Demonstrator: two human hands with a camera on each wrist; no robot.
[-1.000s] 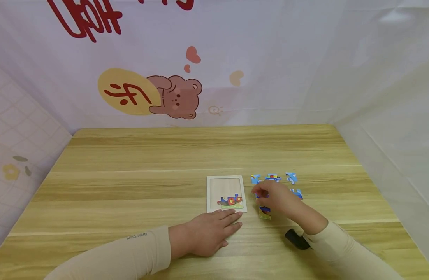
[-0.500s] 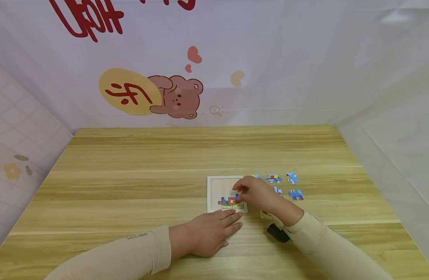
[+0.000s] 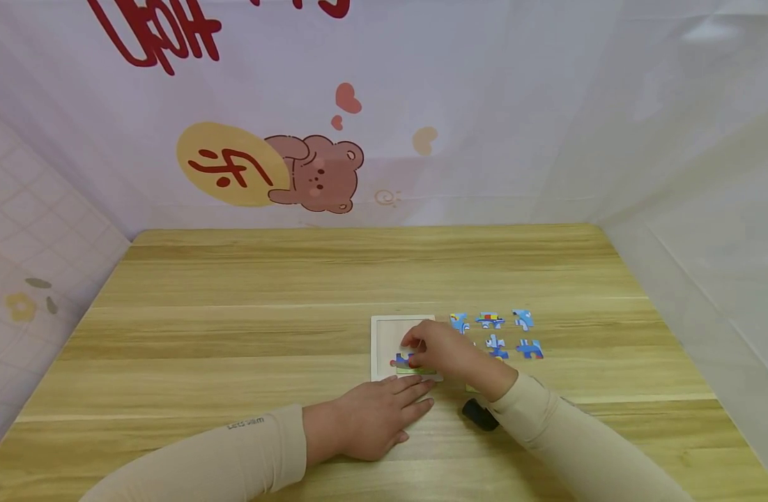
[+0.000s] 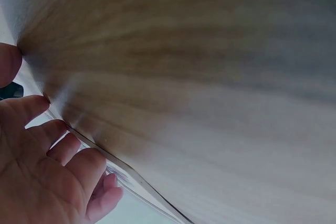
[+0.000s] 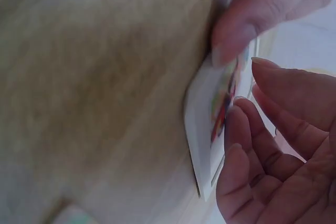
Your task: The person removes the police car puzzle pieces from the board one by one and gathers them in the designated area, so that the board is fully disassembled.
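Observation:
A shallow, pale puzzle tray (image 3: 374,348) lies near the middle of the table. Joined jigsaw pieces (image 3: 404,361) with red and blue patterns sit along its near inner edge. My left hand (image 3: 380,418) lies flat, fingers spread, fingertips at the tray's near rim. Over the tray is my right hand (image 3: 443,348), index finger and thumb bent towards each other above the pieces. In the right wrist view, the right fingertips (image 5: 239,116) are right at the colourful pieces. I cannot tell whether they pinch one, as the fingers hide that spot.
Several loose jigsaw pieces lie in rows right of the tray, among them a blue piece (image 3: 530,349) and one with red and yellow blocks (image 3: 489,320). Some are partly behind the right hand. A printed cloth (image 3: 484,104) hangs behind the wooden table (image 3: 233,300).
My right hand has moved left from the loose pieces to over the tray, uncovering several of them. My left hand stays at the near rim.

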